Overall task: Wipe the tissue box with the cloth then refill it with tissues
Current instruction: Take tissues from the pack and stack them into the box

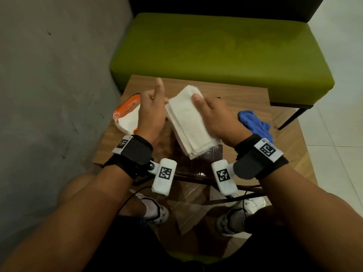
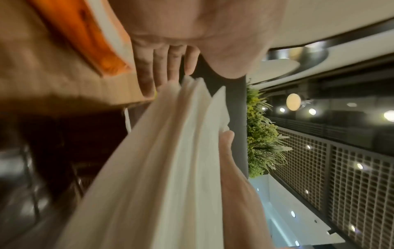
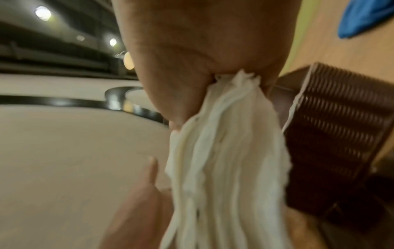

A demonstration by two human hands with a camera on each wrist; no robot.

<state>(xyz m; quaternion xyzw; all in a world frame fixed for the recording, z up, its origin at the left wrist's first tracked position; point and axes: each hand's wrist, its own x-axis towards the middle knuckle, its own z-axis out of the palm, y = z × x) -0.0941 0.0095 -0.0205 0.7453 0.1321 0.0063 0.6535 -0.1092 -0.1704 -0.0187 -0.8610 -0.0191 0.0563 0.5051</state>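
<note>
A stack of white tissues (image 1: 191, 122) is held tilted above the counter (image 1: 243, 99), over the dark brown tissue box (image 1: 212, 154). The right hand (image 1: 216, 118) clamps it, thumb on top; the left hand (image 1: 152, 112) lies flat against its left edge, fingers straight. Only the right wrist view shows the box's ribbed wall (image 3: 336, 128). An orange-white packet (image 1: 126, 116) and blue cloth (image 1: 255, 125) lie on the wooden counter, before a green bench (image 1: 222, 52).

You had a green upholstered bench (image 1: 222, 48) standing just beyond the wooden table (image 1: 243, 95), a grey concrete wall (image 1: 55, 75) to your left, pale floor tiles (image 1: 337, 144) at right, and leafy green plants (image 2: 261, 134) beside a metal grille (image 2: 341, 176)
</note>
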